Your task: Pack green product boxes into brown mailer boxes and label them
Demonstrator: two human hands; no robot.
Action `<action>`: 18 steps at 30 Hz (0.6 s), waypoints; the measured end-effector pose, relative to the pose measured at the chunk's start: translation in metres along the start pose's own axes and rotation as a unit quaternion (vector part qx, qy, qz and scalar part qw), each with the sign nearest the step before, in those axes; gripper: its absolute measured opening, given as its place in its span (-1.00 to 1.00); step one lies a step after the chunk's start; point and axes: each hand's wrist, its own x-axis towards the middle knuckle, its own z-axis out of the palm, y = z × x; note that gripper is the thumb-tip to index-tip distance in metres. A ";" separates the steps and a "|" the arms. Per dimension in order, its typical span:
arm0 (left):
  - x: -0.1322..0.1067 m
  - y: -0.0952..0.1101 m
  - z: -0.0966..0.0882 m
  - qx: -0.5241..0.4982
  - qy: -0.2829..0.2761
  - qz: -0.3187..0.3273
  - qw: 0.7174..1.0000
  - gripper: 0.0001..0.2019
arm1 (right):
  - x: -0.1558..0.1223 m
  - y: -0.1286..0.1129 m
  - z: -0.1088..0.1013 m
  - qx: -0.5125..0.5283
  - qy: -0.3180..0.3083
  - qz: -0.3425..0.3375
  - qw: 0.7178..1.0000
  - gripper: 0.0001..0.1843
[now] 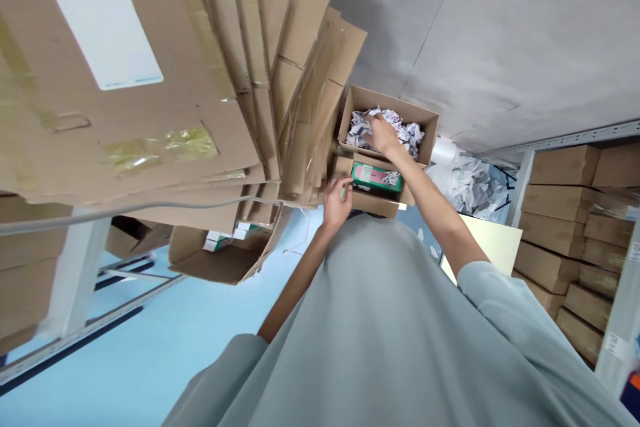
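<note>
My right hand (pixel 383 135) reaches down into an open cardboard box full of crumpled paper (pixel 413 137). Its fingers close on some of that paper, with the tips partly hidden. In front of this box (pixel 430 121) stands a smaller open carton (pixel 373 203). Inside the carton lies a green and pink box (pixel 367 175), with a wad of crumpled paper on its right end. At the carton's left edge, my left hand (pixel 337 202) has curled fingers gripping the side, close to the green box.
Flattened cardboard boxes (pixel 200 80) lean in a big stack on the left. Beneath them an open box (pixel 220 253) holds small green-white packs. A clear plastic bag (pixel 473 183) of paper lies to the right. Shelves with brown cartons (pixel 555 227) stand at far right. A cable (pixel 150 208) crosses the left.
</note>
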 end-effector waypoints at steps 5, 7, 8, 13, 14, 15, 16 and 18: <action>0.002 0.012 -0.010 0.008 -0.008 0.008 1.000 -0.75 | 0.032 -0.018 0.009 -0.069 -0.058 0.006 0.996 -0.51; 0.001 0.017 -0.013 0.006 -0.007 0.016 1.000 -0.75 | 0.034 -0.018 0.013 -0.084 -0.069 0.013 0.994 -0.55; 0.001 0.018 -0.014 0.003 -0.005 0.022 1.000 -0.74 | 0.034 -0.016 0.016 -0.086 -0.066 0.017 0.994 -0.55; 0.001 0.021 -0.017 -0.010 -0.001 0.039 0.999 -0.75 | 0.020 -0.002 0.022 -0.080 -0.034 0.009 0.996 -0.55; 0.002 0.020 -0.017 -0.013 -0.001 0.038 0.999 -0.76 | 0.016 0.002 0.021 -0.072 -0.020 0.008 0.997 -0.56; 0.003 0.019 -0.017 -0.016 -0.001 0.038 0.999 -0.76 | 0.011 0.006 0.018 -0.059 0.002 0.008 0.998 -0.57; 0.005 0.019 -0.017 -0.018 -0.002 0.038 0.999 -0.76 | 0.005 0.011 0.014 -0.039 0.031 0.009 0.999 -0.59; 0.009 0.017 -0.017 -0.019 -0.003 0.035 0.999 -0.76 | -0.013 0.020 0.005 0.010 0.102 0.015 0.995 -0.60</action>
